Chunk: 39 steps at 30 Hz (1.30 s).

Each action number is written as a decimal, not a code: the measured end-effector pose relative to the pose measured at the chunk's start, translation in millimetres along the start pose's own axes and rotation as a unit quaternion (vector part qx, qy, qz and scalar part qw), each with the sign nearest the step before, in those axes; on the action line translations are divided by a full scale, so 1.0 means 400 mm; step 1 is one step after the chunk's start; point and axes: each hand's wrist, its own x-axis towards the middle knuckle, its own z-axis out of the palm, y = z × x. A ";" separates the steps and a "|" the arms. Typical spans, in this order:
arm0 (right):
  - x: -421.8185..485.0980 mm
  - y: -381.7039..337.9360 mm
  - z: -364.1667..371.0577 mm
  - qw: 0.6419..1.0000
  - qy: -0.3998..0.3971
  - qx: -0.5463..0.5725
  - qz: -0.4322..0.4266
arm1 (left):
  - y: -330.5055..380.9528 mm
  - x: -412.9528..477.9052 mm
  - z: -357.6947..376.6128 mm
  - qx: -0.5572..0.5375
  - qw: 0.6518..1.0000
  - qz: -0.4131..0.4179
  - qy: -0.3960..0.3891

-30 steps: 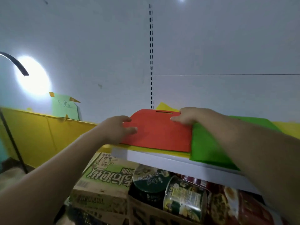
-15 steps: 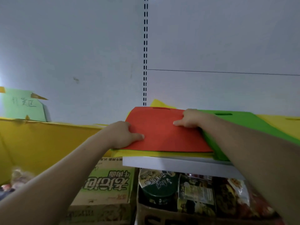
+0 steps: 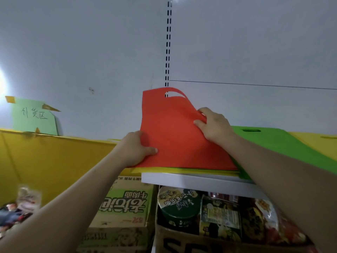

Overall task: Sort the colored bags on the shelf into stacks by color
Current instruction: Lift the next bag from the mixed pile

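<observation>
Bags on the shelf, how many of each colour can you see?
Red flat fabric bag: 1
Green flat fabric bag: 1
Yellow flat fabric bags: 2, second at far right
Total: 4 in view; hidden layers uncounted.

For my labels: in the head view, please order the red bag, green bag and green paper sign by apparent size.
1. red bag
2. green bag, partly hidden
3. green paper sign, smallest, though it may sit farther from the camera

The white shelf (image 3: 191, 182) carries 1 yellow bag (image 3: 155, 169) flat at its left end, a green bag (image 3: 273, 143) alongside, and a far yellow bag (image 3: 317, 145) beyond.
</observation>
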 end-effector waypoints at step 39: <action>-0.692 0.148 -0.463 0.813 0.476 0.279 0.188 | 0.277 -0.302 0.200 -0.410 0.863 0.281 -0.095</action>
